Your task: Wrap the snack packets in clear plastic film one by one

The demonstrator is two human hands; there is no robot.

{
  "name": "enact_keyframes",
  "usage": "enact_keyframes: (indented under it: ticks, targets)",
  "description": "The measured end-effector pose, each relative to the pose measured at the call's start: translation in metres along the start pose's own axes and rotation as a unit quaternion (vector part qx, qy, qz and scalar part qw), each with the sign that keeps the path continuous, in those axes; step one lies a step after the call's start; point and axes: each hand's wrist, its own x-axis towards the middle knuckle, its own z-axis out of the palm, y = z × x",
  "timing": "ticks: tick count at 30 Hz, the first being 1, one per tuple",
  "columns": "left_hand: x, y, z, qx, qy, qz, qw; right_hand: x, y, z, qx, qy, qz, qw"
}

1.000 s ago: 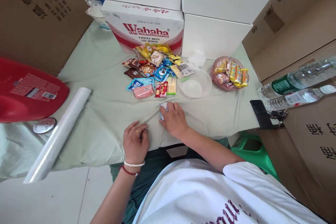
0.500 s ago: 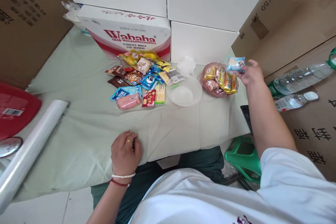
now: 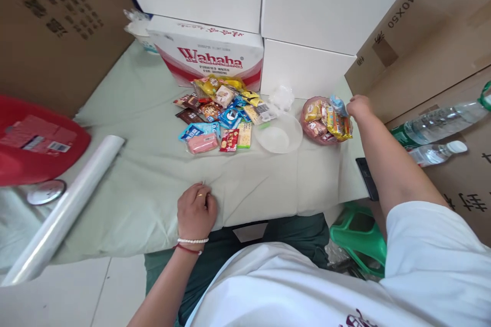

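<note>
The right hand [image 3: 359, 107] is stretched out, its bent fingers just beside a light-blue packet [image 3: 337, 106], which sits at the side of the pink bowl [image 3: 305, 125] nearest them; whether they pinch it or are parted from it, I can't tell at this angle. The left hand [image 3: 196, 210] rests on the desk [image 3: 268, 179], fingers curled together, with a heap of snacks [image 3: 230, 116] beyond them.
</note>
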Motion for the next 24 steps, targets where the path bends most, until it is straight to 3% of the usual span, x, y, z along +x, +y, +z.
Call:
enact_keyframes:
  ticks: [2,4,6,9,12,15,17,19,22,24]
  targets:
    - [0.0,0.001,0.001,-0.007,0.001,-0.011,1.0,-0.009,-0.014,-0.008,-0.024,0.025,0.016,0.999]
    - [0.0,0.002,0.001,-0.012,-0.006,-0.024,1.0,-0.031,-0.031,-0.011,-0.024,0.04,-0.009,0.999]
    - [0.0,0.006,0.0,-0.014,-0.012,-0.035,0.999,-0.068,-0.049,-0.01,0.004,0.029,-0.09,0.996]
    - [0.001,0.011,-0.003,-0.026,-0.029,-0.046,0.998,-0.14,-0.064,-0.006,0.063,-0.02,-0.241,0.968]
    - [0.001,0.011,-0.009,-0.065,-0.035,-0.063,0.995,-0.199,-0.057,-0.001,0.087,-0.125,-0.283,0.947]
    - [0.012,-0.002,-0.023,-0.075,-0.008,-0.075,0.994,-0.229,-0.029,0.009,0.073,-0.199,-0.304,0.929]
    - [0.034,-0.018,-0.039,-0.064,0.03,-0.083,0.994,-0.24,-0.007,0.017,0.056,-0.199,-0.303,0.93]
    - [0.07,-0.037,-0.056,-0.047,0.064,-0.1,0.992,-0.254,0.013,0.025,0.034,-0.181,-0.297,0.937]
    - [0.149,-0.069,-0.072,-0.006,0.059,-0.184,0.981,-0.281,0.036,0.032,-0.006,-0.209,-0.287,0.935]
    - [0.211,-0.093,-0.07,0.017,0.049,-0.239,0.97,-0.299,0.047,0.034,-0.027,-0.196,-0.285,0.938]
